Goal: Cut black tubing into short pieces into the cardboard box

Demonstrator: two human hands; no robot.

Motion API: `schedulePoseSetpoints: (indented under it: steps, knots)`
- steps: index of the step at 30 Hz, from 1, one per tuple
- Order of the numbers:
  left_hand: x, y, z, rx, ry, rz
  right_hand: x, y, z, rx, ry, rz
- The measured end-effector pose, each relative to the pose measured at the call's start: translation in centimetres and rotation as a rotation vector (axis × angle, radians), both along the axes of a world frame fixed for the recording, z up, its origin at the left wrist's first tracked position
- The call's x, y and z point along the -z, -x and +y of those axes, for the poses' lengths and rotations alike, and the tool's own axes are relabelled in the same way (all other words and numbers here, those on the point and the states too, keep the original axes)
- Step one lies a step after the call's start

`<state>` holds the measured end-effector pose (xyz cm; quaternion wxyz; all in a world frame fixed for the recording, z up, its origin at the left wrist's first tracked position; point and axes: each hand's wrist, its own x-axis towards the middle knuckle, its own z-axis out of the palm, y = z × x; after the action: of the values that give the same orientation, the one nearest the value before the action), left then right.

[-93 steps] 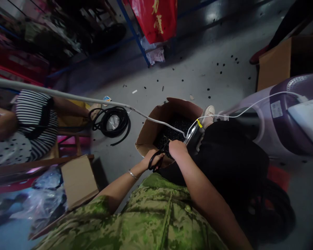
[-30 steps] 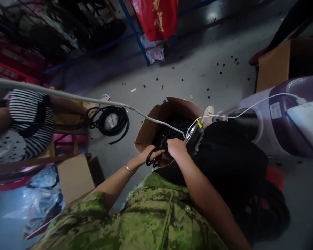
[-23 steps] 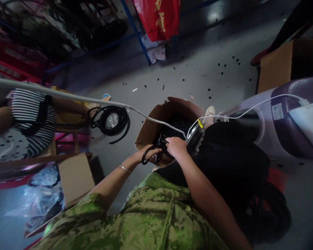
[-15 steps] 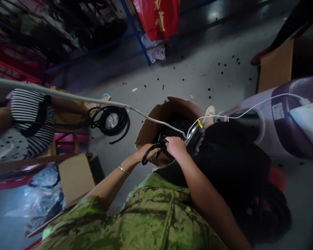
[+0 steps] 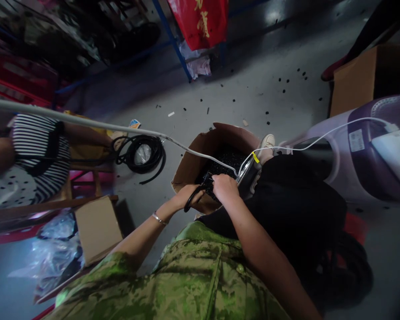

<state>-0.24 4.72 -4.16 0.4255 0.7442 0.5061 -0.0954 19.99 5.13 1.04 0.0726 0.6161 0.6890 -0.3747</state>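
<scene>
My left hand [image 5: 188, 194] is closed around black-handled scissors [image 5: 187, 205], whose large loop shows below the fingers. Close beside it, my right hand [image 5: 226, 186] is closed in a pinch on a small black piece at the scissors' tip; its exact kind is hard to make out. Both hands are over the near side of an open cardboard box [image 5: 190, 166]. Many small black pieces [image 5: 225, 160] lie inside that box. My fingertips and the scissor blades blend into the dark contents.
A grey cable [image 5: 120, 126] crosses from the left to the box, and a thin white cord [image 5: 320, 141] runs right to a purple-and-white stool [image 5: 340, 146]. A black hose coil [image 5: 140, 153] lies left, near a person in stripes [image 5: 42, 142]. Black bits dot the floor.
The scissors' handle loop has shifted slightly right and down in my left hand. Both hands stay almost in place above the box.
</scene>
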Motion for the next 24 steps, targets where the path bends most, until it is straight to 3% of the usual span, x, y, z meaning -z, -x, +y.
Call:
schedulePoseSetpoints:
  steps: [5,9,16,24]
  knots:
    - [-0.8,-0.9,-0.2,0.049,-0.03,0.245,-0.7,0.0,0.0,-0.066,0.019,-0.017]
    - [-1.9,-2.0,-0.4,0.012,-0.018,0.421,-0.8,0.1,0.1,-0.077,0.052,-0.011]
    - [-3.4,-3.6,-0.5,0.113,-0.017,0.534,-0.6,0.1,0.2,-0.066,0.061,-0.023]
    - [-3.2,-3.2,-0.7,0.186,-0.045,0.546,-0.3,0.2,0.0,-0.069,0.058,-0.037]
